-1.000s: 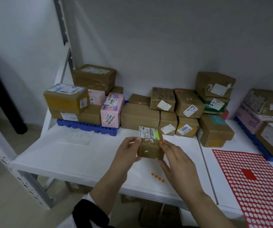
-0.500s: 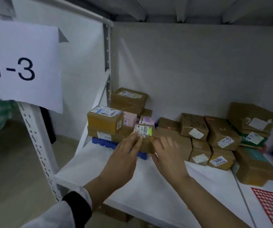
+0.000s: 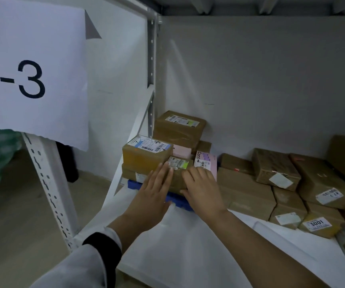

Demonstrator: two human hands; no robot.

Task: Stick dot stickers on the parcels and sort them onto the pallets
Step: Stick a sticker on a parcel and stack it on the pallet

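Head view has the small brown parcel [image 3: 178, 175] directly ahead of both hands, sitting at the front edge of the blue pallet [image 3: 181, 201] on the shelf [image 3: 188, 246]. It is slotted between the tan box [image 3: 146, 156] of the left stack and the pink box [image 3: 208, 163]. Its labelled top strip runs left to right, so its long axis lies across the person's reach, not along it.

The left hand [image 3: 154, 194] is spread, with straight fingers pressed flat on the parcel's left front. The right hand [image 3: 203, 190] covers the right front, its thumb low along the bottom edge. Whether its fingertips hook over the top is hard to tell, so that grip may be a push or a light hold.

Each hand has its own half of the parcel and neither is clearly nearer. The gap lies straight away from the person. Any last push probably wants to be even on both sides, or the parcel could twist against a neighbour.
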